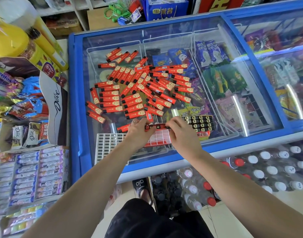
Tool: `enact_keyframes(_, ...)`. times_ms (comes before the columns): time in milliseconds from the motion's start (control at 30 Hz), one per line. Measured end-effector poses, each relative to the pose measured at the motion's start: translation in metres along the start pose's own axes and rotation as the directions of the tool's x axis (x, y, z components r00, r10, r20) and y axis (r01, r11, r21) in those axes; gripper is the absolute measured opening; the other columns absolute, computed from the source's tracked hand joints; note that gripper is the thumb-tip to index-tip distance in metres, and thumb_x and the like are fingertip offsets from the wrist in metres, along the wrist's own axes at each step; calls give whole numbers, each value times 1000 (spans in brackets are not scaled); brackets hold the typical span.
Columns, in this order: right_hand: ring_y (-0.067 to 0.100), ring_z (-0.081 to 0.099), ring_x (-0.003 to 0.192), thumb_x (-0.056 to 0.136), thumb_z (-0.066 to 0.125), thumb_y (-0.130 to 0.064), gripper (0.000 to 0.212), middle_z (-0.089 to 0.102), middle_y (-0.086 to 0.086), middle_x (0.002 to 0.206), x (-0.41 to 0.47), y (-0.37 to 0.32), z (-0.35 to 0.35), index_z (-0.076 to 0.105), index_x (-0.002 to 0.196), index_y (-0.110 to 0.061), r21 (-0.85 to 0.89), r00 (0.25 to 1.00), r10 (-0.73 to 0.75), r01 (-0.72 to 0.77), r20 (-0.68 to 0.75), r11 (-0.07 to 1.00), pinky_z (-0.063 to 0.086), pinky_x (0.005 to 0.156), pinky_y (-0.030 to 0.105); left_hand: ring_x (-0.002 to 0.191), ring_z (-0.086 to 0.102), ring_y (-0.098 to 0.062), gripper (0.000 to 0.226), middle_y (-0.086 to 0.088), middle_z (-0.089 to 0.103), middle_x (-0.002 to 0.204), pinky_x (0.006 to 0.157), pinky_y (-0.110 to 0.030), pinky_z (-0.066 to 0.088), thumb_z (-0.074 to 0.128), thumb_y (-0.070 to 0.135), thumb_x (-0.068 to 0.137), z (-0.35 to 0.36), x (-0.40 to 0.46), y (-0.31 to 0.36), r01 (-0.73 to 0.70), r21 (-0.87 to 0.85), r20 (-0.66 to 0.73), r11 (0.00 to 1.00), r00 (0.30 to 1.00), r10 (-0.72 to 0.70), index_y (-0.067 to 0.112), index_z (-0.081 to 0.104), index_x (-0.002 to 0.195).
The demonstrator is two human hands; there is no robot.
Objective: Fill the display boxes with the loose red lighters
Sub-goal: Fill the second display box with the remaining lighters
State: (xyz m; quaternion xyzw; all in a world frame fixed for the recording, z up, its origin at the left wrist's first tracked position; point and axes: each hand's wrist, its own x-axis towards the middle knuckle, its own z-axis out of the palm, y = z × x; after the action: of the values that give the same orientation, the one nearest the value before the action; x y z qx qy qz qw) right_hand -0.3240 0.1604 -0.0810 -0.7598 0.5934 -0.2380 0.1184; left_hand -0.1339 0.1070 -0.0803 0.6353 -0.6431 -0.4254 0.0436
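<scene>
a white grid insert is lying at the near left corner of the freezer lid. the left hand and the right hand are together gripping a short row of red lighters over a partly empty display box by the near edge. just right, a filled display box is sitting. loose red lighters are lying scattered across the lid's middle, spreading towards its far edge.

Low in the middle of the frame, the left hand and right hand hold a row of small red lighters over a red display box with white slots. Above them, many loose red lighters lie on the blue freezer's glass lid.
</scene>
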Motion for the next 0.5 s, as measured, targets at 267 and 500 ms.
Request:
enact_keyframes(267,22,58,82,81,73,5,22,60,6,96,7,-2,11,69,101,-4,-127,1000,-27,29,12,992,52,68,35,116,46,-33,33,-11,49,117,102,-50,44,56,48,100,0,0,0,-7,25,-6,1000,1000,7,24,59,122)
enact_keyframes(500,23,56,83,81,68,-2,8,56,6,93,7,0,12,66,88,-6,-171,999,-40,38,-10,985,49,73,36,113,50,-32,39,-10,50,118,98,-48,47,50,53,101,-1,-2,-1,-56,104,7,993,998,55,22,57,125)
